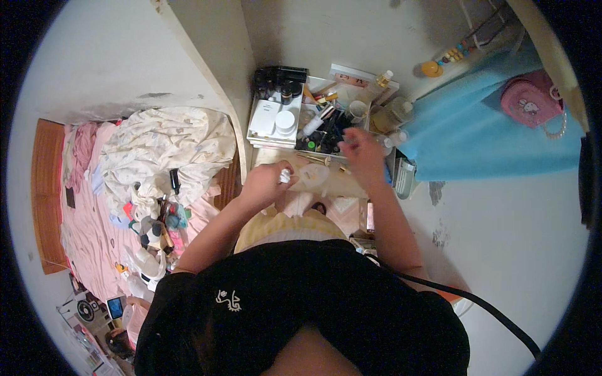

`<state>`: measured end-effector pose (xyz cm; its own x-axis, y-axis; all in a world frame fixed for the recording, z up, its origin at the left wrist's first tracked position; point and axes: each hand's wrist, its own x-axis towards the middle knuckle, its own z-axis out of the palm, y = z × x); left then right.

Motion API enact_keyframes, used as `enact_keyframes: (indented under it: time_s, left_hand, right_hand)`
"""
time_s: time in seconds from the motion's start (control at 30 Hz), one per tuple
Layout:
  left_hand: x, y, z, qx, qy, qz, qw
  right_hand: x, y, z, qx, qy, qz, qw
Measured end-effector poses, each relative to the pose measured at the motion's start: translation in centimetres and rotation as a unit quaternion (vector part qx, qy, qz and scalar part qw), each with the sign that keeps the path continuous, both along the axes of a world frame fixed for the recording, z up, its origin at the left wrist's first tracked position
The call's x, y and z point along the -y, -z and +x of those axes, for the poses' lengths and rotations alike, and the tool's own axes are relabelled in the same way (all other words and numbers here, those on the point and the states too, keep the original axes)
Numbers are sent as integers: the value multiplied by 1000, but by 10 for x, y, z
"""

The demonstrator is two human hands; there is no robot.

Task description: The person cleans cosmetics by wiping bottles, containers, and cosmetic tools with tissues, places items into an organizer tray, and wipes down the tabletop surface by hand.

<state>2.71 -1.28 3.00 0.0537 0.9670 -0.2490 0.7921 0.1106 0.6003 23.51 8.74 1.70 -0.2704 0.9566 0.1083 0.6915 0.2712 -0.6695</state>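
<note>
My left hand (265, 184) is closed around a small white object (285, 176), which may be a cap or a bottle top. Blurred, my right hand (362, 152) hovers at the front right of an open cosmetics organizer (322, 153); whether its fingers hold anything is unclear. Dark tubes and small items crowd the organizer, and a white tube with a shiny cap (318, 120) leans among them. A thin brush (314, 159) and a clear round piece (314, 175) lie on the shelf top (263, 158) between my hands.
Left of the organizer, a white carton (265, 117) and a white jar (285, 122) stand on stacked drawers (270, 143). Clear bottles (391, 115) and a blue towel (494, 136) are at right. A cluttered bed (89, 225) lies left; another person (134, 319) is beyond it.
</note>
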Motion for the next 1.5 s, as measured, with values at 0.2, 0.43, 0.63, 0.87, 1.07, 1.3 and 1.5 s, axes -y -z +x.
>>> enact_keyframes:
  time_s: [0.2,0.43,0.63,0.87,1.07,1.3,1.5]
  left_hand:
    - [-1,4,30,17,64,45,997]
    - [10,9,22,36,77,67,994]
    - [20,18,9,134,-73,155,976]
    - [7,-30,5,230,-107,293,922]
    - [-20,-38,36,185,74,402,894]
    - [-14,-5,38,264,112,394,873]
    - [-10,4,17,494,-119,10,861]
  right_hand:
    - [-27,5,-52,203,-116,194,953]
    - [-68,20,-70,392,-161,277,863]
    - [-71,1,-66,355,-210,223,883]
    - [-28,-55,-32,96,-186,-2,978]
    - [15,-95,-12,-114,-133,-112,978]
    - [24,-122,14,-141,-168,-84,972]
    - [13,-121,21,-452,-135,-200,859]
